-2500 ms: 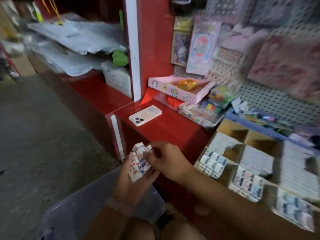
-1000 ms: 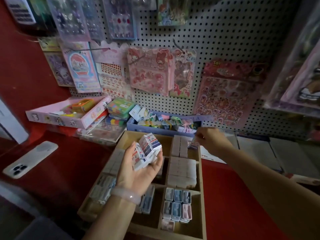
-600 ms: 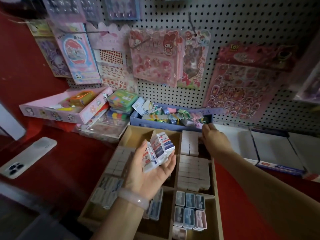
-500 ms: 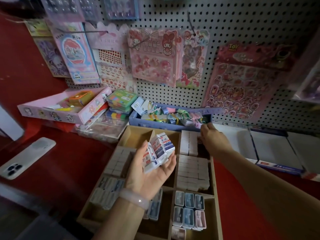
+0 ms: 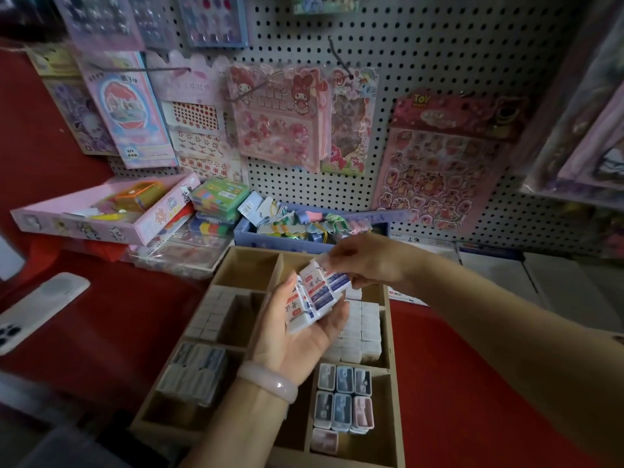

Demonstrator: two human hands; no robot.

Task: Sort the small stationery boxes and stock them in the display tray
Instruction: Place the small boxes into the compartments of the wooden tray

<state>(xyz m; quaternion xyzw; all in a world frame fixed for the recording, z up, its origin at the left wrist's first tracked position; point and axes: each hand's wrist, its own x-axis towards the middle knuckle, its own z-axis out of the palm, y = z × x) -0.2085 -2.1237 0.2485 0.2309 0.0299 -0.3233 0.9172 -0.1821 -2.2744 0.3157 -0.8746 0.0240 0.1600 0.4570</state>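
Over the wooden display tray (image 5: pixel 391 349), at about 6 o'clock of the view, the left hand (image 5: pixel 297 336) is held palm up, and a small stack of stationery boxes (image 5: pixel 312 298) is cradled on its loosely bent fingers. Just beyond, at about 1 o'clock from that palm, the right hand (image 5: pixel 368 265) is seen with its fingertips pinching the top box of the stack.

For this step, it is judged that only one box should be lifted, straight off the pile, so that the others are not dragged over the palm's edge. The palm should be kept level meanwhile.

Farther, at 12 o'clock in the tray, two back compartments look empty, while rows of white boxes (image 5: pixel 363 336) are packed at the right. The box is probably best placed beside matching ones, label side the same way.

Behind everything, sticker packs are hung on the pegboard (image 5: pixel 422 45).
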